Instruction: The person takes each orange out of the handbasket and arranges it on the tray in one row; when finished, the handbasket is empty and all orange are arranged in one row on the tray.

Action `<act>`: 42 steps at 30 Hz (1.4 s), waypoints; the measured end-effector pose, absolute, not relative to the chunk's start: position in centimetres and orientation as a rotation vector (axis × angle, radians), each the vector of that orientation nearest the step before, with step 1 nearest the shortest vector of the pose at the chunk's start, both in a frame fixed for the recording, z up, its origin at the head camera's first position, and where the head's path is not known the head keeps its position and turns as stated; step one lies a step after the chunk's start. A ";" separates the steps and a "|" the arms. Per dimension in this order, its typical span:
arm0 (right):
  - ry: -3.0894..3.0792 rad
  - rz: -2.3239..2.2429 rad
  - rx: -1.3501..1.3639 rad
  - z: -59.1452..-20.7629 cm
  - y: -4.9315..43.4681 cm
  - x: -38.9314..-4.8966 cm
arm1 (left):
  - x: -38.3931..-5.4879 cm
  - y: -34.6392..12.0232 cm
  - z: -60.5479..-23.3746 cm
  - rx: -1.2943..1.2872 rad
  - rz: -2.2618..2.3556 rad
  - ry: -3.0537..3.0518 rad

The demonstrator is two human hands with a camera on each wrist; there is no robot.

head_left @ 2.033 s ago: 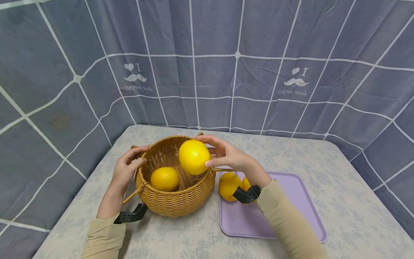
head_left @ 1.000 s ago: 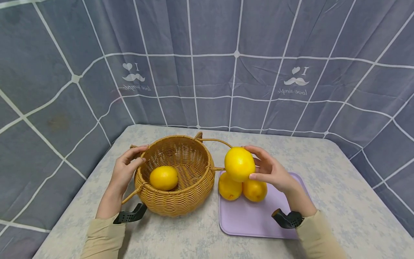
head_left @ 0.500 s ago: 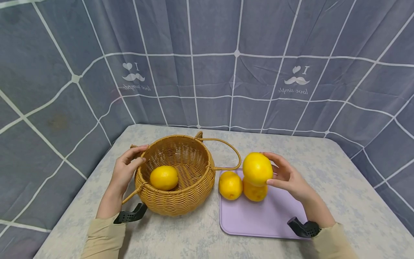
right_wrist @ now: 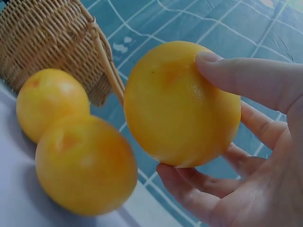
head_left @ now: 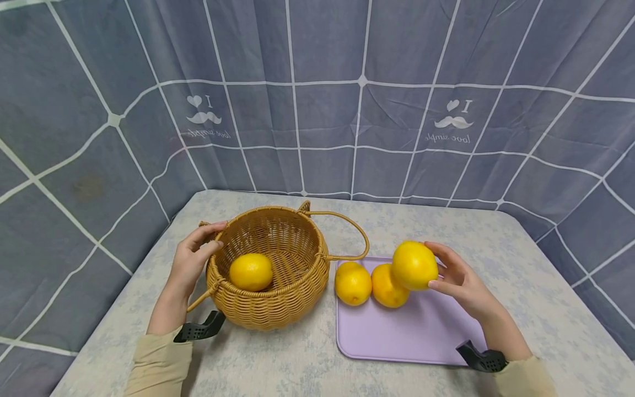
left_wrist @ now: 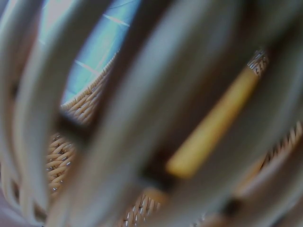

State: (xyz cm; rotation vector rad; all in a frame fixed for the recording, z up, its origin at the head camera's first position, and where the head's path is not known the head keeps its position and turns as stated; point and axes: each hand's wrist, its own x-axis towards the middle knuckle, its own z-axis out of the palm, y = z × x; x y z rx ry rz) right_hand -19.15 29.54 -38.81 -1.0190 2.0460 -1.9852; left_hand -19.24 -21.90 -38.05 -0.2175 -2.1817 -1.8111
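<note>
My right hand (head_left: 458, 278) grips a yellow-orange orange (head_left: 414, 265) above the lilac tray, thumb on one side and fingers round the other. In the right wrist view the held orange (right_wrist: 182, 104) fills the middle. Two more oranges rest on the tray: one (head_left: 353, 283) at its left edge, another (head_left: 387, 286) partly covered by the held one. My left hand (head_left: 190, 256) holds the left rim of a wicker basket (head_left: 268, 311), thumb at the inner side. Inside the basket lies one orange (head_left: 251, 272). Blurred wicker strands (left_wrist: 142, 109) fill the left wrist view.
The lilac tray (head_left: 397, 342) lies right of the basket on a pale patterned table (head_left: 278, 358). The basket's handle loop (head_left: 364, 237) sticks out toward the tray's back corner. A grey-blue curtain (head_left: 327, 110) with white lines hangs behind the table.
My right hand has carried its orange out from over the basket, rightward and down over the tray. The right handle loop and both tray oranges are uncovered. The left hand stays on the rim.
</note>
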 end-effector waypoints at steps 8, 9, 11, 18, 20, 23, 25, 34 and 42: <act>2.040 -2.010 -0.977 -40.2 31.2 -18.9 | -19.2 -21.9 -37.9 -0.211 -1.811 -2.188; 2.038 -2.013 -0.979 -40.3 31.4 -18.9 | -19.2 -21.9 -37.9 -0.210 -1.812 -2.188; 2.032 -2.021 -0.978 -40.5 31.8 -18.9 | -19.2 -21.9 -37.9 -0.206 -1.814 -2.188; 2.000 -2.057 -0.991 -41.3 32.9 -19.0 | -19.2 -21.9 -37.9 -0.209 -1.814 -2.188; 1.980 -2.067 -0.989 -41.6 33.1 -19.0 | -19.2 -21.9 -37.9 -0.212 -1.816 -2.185; 1.968 -2.069 -0.980 -42.2 33.4 -19.0 | -19.2 -21.9 -37.9 -0.217 -1.812 -2.183; 1.973 -2.065 -0.971 -42.6 33.7 -19.0 | -19.2 -21.9 -38.0 -0.222 -1.806 -2.182; 2.015 -2.036 -0.953 -43.8 34.4 -19.0 | -19.2 -22.0 -38.0 -0.226 -1.809 -2.176; 2.069 -1.952 -0.882 -44.1 34.4 -18.9 | -19.3 -22.0 -38.1 -0.251 -1.806 -2.167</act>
